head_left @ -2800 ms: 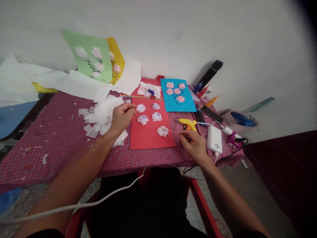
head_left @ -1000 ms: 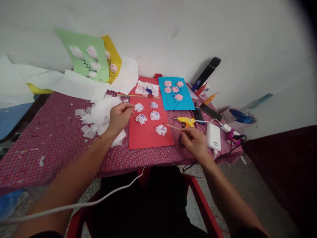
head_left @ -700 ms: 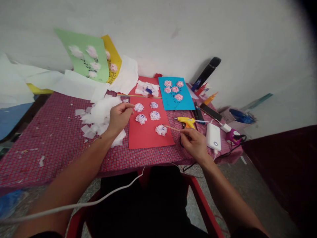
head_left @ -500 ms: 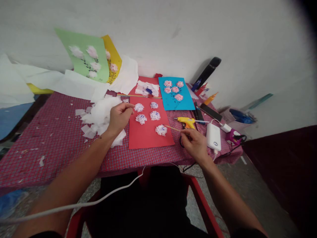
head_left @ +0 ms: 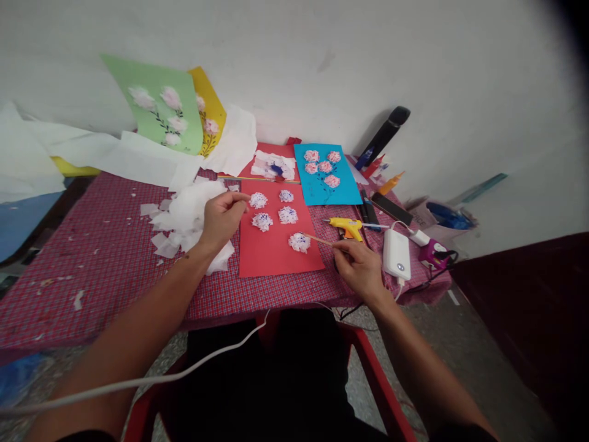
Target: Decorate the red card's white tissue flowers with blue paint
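A red paper sheet (head_left: 280, 261) lies before me with several white crumpled-tissue flowers on it, speckled blue. My right hand (head_left: 359, 267) grips a thin wooden stick (head_left: 319, 239); its tip touches or sits just above the lower right flower (head_left: 299, 242). What is on the tip is too small to tell. My left hand (head_left: 224, 216) is at the sheet's left edge, index finger and thumb slightly apart beside the upper left flower (head_left: 258, 200). Nothing shows between those fingers. Behind the sheet, a piece of white tissue (head_left: 275, 166) carries a dark blue blot.
Loose white tissue pieces (head_left: 186, 212) are heaped at left. A blue card with flowers (head_left: 334, 190) lies behind right. A yellow glue gun (head_left: 347, 228), white power bank (head_left: 396, 255) and paint tubes (head_left: 391, 183) are on the right. A white cable (head_left: 184, 366) crosses my lap.
My right hand has shifted slightly left with the stick, whose tip has moved a little toward the flower's middle. My left hand stays in place.
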Tool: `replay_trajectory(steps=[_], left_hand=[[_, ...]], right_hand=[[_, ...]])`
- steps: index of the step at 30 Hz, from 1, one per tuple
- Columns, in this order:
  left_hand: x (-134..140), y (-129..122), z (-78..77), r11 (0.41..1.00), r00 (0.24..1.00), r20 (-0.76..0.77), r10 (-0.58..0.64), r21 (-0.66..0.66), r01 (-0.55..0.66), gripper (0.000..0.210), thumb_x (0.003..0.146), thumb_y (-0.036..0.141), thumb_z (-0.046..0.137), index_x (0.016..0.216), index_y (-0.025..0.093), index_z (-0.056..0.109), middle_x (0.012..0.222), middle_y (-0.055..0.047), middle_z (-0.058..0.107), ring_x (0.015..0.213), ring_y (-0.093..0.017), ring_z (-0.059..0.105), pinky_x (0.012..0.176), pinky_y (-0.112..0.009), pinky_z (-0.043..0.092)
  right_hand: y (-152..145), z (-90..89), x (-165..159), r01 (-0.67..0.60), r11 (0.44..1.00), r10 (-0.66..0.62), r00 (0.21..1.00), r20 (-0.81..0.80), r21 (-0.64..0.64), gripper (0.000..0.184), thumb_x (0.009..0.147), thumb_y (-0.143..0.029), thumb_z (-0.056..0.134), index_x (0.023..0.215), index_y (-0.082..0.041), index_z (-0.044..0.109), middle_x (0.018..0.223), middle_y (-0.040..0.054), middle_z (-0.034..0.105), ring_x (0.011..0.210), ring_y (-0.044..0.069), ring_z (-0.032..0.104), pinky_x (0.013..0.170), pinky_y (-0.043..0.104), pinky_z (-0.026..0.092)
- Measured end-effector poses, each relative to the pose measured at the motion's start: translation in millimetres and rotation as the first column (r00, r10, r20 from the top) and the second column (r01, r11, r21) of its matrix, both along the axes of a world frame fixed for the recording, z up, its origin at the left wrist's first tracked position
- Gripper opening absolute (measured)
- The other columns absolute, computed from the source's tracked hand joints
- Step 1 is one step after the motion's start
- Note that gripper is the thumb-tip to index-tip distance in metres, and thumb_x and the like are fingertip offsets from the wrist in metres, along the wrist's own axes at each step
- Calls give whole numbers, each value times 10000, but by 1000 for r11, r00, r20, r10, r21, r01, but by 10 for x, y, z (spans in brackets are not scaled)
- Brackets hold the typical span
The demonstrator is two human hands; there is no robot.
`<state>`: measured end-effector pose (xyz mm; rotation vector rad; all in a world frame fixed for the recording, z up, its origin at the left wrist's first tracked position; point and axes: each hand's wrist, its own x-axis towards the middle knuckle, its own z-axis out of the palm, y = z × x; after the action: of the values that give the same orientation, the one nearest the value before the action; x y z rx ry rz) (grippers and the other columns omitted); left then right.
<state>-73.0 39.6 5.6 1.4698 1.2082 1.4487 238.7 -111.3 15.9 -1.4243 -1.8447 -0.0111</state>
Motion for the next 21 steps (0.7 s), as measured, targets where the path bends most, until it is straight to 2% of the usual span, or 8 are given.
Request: replay_trajectory(steps=[5,11,16,21], left_hand=[[3,-9,9,1000,1000,3,-1,-19,1,191,807,197,645,905,214,808,713,-6,714,643,-127,606,611,-267,491],[-4,-5,-6,1000,1000,-6,-3,-11,3,193,817,209,646,921,200,808,720,-7,715,630,-121,599,598,-256,476],[-2,2,-11,1000,1000,-3,-7,7,7,189,812,197,640,902,207,806,715,-5,711,654,-128,613,614,-265,488],[5,-5,4,1000,1000,8,-2,-5,2,191,806,194,643,901,207,808,710,-4,711,650,-124,613,611,-263,482]], right_hand=[[5,5,42,28,999,-29,999,29,17,148,927,-193,618,980,-247,746,921,59,797,851,233,759,794,380,604],[-3,34,22,-24,1000,23,999,38,17,150,933,-170,617,979,-244,739,914,52,794,840,218,753,787,363,600],[2,37,17,-4,999,1,998,56,46,148,935,-169,619,996,-241,732,917,59,791,845,222,754,788,365,602],[-2,32,-31,-69,998,68,995,69,6,143,950,-183,608,988,-245,731,932,58,795,843,213,755,790,355,599]])
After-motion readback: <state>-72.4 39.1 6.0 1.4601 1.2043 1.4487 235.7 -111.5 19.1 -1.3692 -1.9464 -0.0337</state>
